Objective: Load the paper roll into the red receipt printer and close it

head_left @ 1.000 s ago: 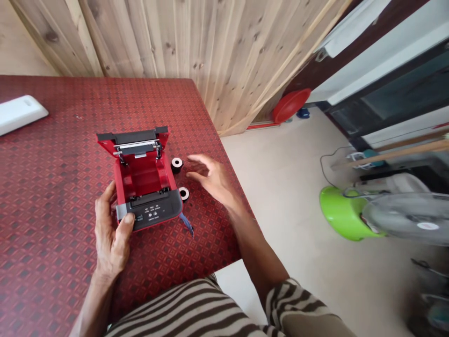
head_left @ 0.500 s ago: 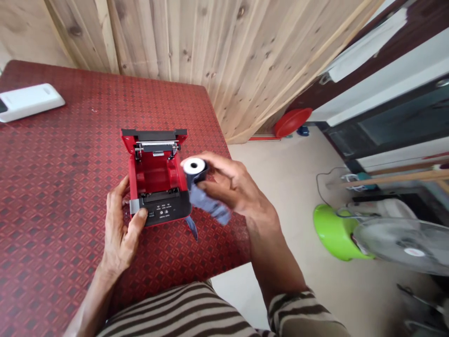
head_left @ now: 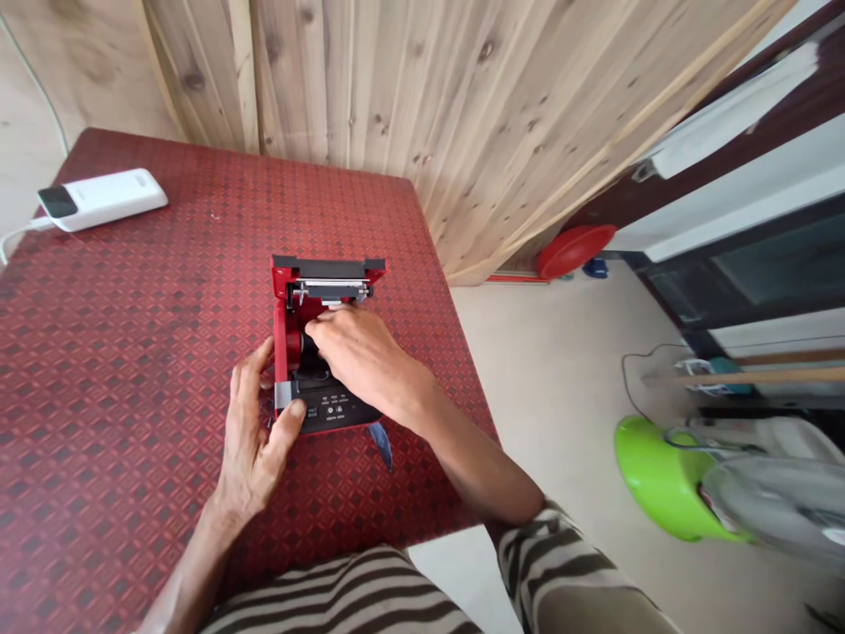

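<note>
A small red and black printer [head_left: 336, 421] stands on the table with its lid [head_left: 330, 268] raised. My left hand [head_left: 254, 440] grips its near left corner, thumb on the black front panel and fingers along the left side. My right hand [head_left: 370, 357] reaches down into the red compartment, fingers closed around the dark-wrapped roll [head_left: 307, 354]. Only a dark sliver of that roll shows past my fingers; its white core end is hidden. A dark strip [head_left: 381, 446] sticks out from under the printer's front right edge.
A white power bank [head_left: 112, 201] with a cable lies at the table's far left. The patterned red table [head_left: 165, 352] meets a wooden plank wall [head_left: 370, 79]. On the floor to the right are a green stool [head_left: 653, 480], a fan [head_left: 772, 502] and a red basin [head_left: 574, 249].
My right hand has carried the roll leftward from beside the printer into its compartment. My left hand keeps its hold on the printer. The view has shifted slightly left.
</note>
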